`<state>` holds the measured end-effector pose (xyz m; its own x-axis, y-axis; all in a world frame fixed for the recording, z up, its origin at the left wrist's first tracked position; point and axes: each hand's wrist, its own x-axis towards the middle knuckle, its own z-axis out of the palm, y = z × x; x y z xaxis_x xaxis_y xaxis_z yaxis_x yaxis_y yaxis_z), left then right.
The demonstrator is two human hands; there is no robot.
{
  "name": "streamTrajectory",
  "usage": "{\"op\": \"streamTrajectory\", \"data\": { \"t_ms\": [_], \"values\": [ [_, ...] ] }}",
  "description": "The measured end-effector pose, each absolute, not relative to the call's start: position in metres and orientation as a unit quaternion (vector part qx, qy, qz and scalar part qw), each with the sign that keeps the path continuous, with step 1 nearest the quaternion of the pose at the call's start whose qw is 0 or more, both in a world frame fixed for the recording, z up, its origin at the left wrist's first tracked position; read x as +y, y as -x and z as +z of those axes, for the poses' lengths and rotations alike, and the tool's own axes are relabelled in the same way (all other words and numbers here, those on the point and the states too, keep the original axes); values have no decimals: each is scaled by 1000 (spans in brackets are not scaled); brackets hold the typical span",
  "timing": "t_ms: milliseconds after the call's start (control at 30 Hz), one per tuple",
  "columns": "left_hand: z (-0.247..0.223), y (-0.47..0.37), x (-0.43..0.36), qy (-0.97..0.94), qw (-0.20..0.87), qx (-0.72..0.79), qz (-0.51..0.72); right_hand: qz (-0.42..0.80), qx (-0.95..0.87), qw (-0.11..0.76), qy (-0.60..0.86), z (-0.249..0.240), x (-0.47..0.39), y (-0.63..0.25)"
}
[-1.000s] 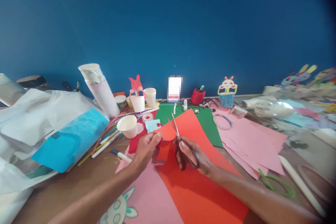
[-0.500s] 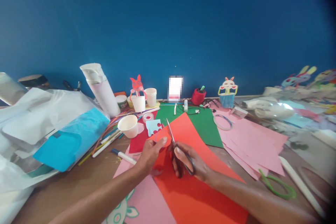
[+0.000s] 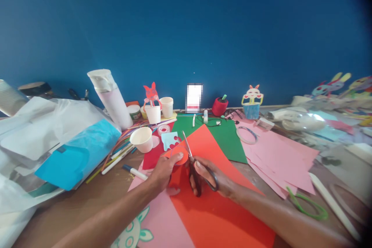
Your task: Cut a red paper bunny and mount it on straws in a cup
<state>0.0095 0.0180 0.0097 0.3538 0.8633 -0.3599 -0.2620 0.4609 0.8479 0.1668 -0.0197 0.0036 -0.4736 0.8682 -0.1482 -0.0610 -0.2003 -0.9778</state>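
Between thumb and fingers, my left hand (image 3: pixel 166 168) pinches a small orange-red paper piece (image 3: pixel 182 158) with a rounded edge. My right hand (image 3: pixel 207 174) grips a pair of scissors (image 3: pixel 188 145) by its dark handles, fingers through the loops. The blades point up and away, parted a little, right beside the rounded edge of the paper piece. Under both hands lies a large orange-red sheet (image 3: pixel 221 213). A light-blue paper scrap (image 3: pixel 170 140) with scalloped cut-outs rests just beyond my left hand.
A white paper cup (image 3: pixel 141 139) and a marker (image 3: pixel 135 172) lie left of my hands. Farther back are a tape roll (image 3: pixel 163 130), a green sheet (image 3: pixel 232 141) and a red pot (image 3: pixel 220 106). Pink sheets (image 3: pixel 279 155) lie right; a white plastic bag (image 3: pixel 58 112) fills the left.
The paper piece has turned slightly in my left hand, showing more of its rounded edge. The scissor handles are spread a bit wider, and both hands have shifted slightly left.
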Motion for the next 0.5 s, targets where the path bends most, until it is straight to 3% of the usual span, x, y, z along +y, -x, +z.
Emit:
{"op": "streamTrajectory", "data": {
  "t_ms": [500],
  "values": [
    [9,-6,18,-374,712,485,343,637,-580,298,412,20,-17,-172]
  ]
}}
